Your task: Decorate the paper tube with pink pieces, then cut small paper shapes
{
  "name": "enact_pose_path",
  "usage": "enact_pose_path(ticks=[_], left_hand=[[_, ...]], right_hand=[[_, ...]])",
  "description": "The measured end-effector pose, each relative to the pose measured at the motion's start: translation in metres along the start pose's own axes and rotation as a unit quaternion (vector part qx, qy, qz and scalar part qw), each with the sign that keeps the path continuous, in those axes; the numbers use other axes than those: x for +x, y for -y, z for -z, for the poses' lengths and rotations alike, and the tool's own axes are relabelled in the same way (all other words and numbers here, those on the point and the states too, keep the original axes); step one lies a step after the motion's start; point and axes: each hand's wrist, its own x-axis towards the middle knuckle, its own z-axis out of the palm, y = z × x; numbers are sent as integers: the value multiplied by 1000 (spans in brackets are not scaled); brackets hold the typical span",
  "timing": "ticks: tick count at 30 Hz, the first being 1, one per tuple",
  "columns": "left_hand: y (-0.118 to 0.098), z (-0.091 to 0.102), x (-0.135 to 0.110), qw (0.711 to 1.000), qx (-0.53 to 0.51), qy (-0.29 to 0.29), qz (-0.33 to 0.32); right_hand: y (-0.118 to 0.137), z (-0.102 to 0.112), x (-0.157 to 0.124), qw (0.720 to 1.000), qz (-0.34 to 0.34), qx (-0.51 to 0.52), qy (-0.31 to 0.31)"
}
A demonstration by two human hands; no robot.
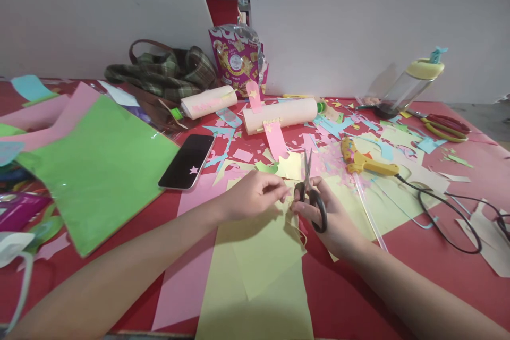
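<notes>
My right hand (pixel 330 218) holds a pair of black-handled scissors (pixel 307 175), its fingers in the loops and the blades pointing up and away from me. Just left of it, my left hand (pixel 257 195) is closed in a pinch over the yellow paper (pixel 266 255). Whatever sits between those fingertips is too small to make out. Under the yellow sheets lies pink paper (pixel 187 271). A small yellow cut piece (pixel 290 166) rests beyond the scissors, beside pink and green scraps.
A phone (pixel 187 162) and green sheets (pixel 107 164) lie to the left. Two paper-wrapped rolls (pixel 282 115) sit ahead. On the right are a yellow glue gun (pixel 366 162) with its cord, red-handled pliers (pixel 446 125) and a clear bottle (pixel 410 87). A snack bag (pixel 239 58) stands behind.
</notes>
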Motion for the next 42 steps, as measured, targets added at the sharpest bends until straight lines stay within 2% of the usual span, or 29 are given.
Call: enact_pose_path(ticks=[5,10,17,27,35,42], left_hand=[[2,10,3,994,-24,-106,4],[0,13,2,988,-31,-149,3],[-2,9,-1,995,-9,-97,0],[-1,11,-1,998,-17,-64,11],[0,11,-1,998,-23,-55,17],[-3,10,-2,998,11,-69,13]], right_hand=[[0,0,-2,997,-37,18,67],[-1,0,-4,983,-96,56,148],[0,1,-5,980,-86,28,177],[-1,2,-5,980,-79,34,182],[-1,2,-5,979,-72,39,189],[0,3,-5,980,-69,19,186]])
